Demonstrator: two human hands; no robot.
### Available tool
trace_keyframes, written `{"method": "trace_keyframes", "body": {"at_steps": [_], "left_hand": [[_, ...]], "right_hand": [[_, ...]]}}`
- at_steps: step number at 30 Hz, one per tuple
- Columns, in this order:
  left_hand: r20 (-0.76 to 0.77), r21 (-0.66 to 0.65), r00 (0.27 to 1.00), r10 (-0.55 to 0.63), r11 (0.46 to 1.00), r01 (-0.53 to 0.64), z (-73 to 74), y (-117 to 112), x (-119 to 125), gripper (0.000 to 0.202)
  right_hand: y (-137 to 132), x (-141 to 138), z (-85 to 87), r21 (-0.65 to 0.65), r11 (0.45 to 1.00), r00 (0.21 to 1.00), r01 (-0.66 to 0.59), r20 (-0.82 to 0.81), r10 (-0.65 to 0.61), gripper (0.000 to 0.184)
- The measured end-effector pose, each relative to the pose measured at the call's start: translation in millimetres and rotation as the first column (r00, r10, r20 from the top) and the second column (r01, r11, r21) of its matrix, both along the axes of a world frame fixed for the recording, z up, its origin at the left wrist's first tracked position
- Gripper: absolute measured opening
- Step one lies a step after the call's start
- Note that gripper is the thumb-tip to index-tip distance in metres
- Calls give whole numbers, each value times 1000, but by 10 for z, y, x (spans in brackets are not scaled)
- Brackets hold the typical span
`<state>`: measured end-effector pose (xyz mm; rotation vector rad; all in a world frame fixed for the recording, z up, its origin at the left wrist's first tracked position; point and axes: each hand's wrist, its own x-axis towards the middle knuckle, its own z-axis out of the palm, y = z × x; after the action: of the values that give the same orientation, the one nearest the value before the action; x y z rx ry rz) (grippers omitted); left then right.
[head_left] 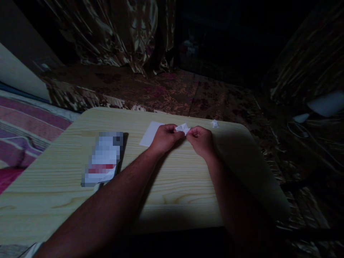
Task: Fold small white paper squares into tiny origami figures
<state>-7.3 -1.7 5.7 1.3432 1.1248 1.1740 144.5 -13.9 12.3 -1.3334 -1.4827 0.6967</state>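
Note:
A small piece of folded white paper (183,128) with creased, pointed faces is held between both hands above the far part of the table. My left hand (167,137) pinches its left side, thumb toward me. On the right side, the fingertips of my right hand (201,138) close on its edge. Some of the paper is hidden behind the fingers. Just left of my left hand lies a flat white sheet or stack of paper (149,134), partly covered by that hand. A small white folded paper star (215,123) sits near the table's far edge, beyond my right hand.
The pale wood-grain table (172,193) has rounded corners. A blurred-out, pale rectangular object (106,154) lies on its left side. Striped bedding (24,125) is at the left, patterned cloth (161,87) behind the table. A white lamp-like object (326,104) and cable are at the right.

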Motion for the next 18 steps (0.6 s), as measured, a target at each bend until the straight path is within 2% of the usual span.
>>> {"method": "trace_keyframes", "body": {"at_steps": [5, 12, 18], "left_hand": [[-10, -19, 999, -30, 999, 30, -24, -6, 14, 21], [145, -78, 989, -16, 997, 28, 27, -36, 77, 20], [109, -59, 994, -10, 998, 17, 12, -39, 66, 18]], "right_hand": [[-6, -12, -2, 17, 1000, 1000, -1, 22, 0, 9], [-5, -40, -19, 30, 999, 999, -29, -36, 30, 10], [-13, -47, -58, 51, 999, 1000, 1, -22, 0, 10]]}}
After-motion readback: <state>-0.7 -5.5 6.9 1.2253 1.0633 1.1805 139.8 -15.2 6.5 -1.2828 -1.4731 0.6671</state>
